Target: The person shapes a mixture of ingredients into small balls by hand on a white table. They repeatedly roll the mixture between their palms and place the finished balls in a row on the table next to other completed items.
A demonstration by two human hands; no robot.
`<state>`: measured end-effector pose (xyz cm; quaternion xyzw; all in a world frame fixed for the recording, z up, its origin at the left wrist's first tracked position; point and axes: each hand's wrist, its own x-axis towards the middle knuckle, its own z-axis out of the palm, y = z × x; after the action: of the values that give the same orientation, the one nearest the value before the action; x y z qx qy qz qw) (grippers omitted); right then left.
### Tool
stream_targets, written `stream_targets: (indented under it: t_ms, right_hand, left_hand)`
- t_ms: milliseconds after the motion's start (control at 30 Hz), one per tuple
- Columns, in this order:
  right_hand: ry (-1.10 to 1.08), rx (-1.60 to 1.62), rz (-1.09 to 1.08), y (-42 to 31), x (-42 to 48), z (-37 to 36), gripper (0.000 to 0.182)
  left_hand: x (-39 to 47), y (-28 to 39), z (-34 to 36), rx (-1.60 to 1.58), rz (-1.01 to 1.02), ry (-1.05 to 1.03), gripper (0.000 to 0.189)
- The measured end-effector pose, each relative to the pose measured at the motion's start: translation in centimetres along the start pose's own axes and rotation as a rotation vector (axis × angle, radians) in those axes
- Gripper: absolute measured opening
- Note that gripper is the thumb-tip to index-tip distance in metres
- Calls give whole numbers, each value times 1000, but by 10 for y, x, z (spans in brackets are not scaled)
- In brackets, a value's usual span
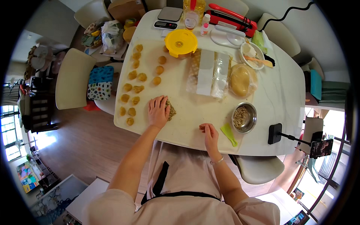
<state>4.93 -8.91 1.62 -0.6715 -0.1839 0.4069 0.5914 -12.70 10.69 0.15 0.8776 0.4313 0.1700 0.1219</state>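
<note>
My left hand [158,112] lies palm down over the left side of a heap of crumbly chopped filling [171,113], its fingers slightly spread. The palm hides part of the heap. Further right, my right hand [211,136] hovers near the table's front edge with curled fingers; whether something small sits between the fingertips is unclear. A lime-green scraper [229,135] lies beside it. Past that stands a steel bowl [253,118] holding more crumbly filling [240,116]. Rows of yellowish dough pieces [135,100] line the mat's left side, with several smoother balls [159,70] nearby.
A pale mat [194,112] covers much of the marble-patterned table [281,92]. Behind are a yellow-lidded container [181,42], plastic packaging [222,73], wrapped dough [242,80], a white bowl [263,66], a scale [170,14] and a red sealer [225,21]. A phone stand [275,134] stands right.
</note>
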Motion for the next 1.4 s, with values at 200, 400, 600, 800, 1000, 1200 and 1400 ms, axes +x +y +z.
stream_targets:
  t_ms: [200, 400, 600, 800, 1000, 1200, 1400]
  right_hand:
    - [263, 41, -2, 20, -17, -29, 20]
    - [302, -15, -48, 17, -17, -36, 21]
    - [312, 188, -13, -31, 15, -10, 34]
    - [-131, 476, 150, -41, 54, -8, 51]
    - [-208, 228, -235, -57, 22, 16, 61]
    - [-301, 18, -211, -43, 7, 5, 61]
    - [-96, 321, -37, -50, 48, 36, 29]
  left_hand:
    - [5, 76, 17, -93, 153, -51, 40]
    - [-12, 143, 55, -78, 348, -170, 44]
    - [4, 150, 19, -1144, -309, -557, 51]
    - [10, 147, 16, -2109, -913, -732, 65]
    - [25, 141, 17, -1863, -1130, -274, 66]
    - [23, 114, 39, -1871, -948, -308, 65]
    - [8, 133, 45, -1741, -1017, -454, 62]
